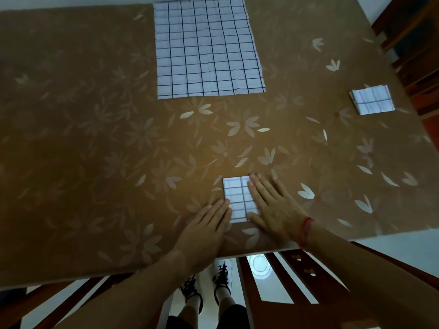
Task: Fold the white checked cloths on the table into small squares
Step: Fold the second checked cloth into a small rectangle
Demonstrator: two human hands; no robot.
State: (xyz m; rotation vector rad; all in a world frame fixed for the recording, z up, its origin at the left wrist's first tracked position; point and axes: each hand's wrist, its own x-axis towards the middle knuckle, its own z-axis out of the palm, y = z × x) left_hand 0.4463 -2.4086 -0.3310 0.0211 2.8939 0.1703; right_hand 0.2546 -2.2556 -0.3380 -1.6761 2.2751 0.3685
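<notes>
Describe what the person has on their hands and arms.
The left hand and the right hand are bare: no gloves, and no ring or watch shows. No sleeves are in view, up to the picture's edge. The only thing worn is a thin red thread bracelet around the right wrist.
</notes>
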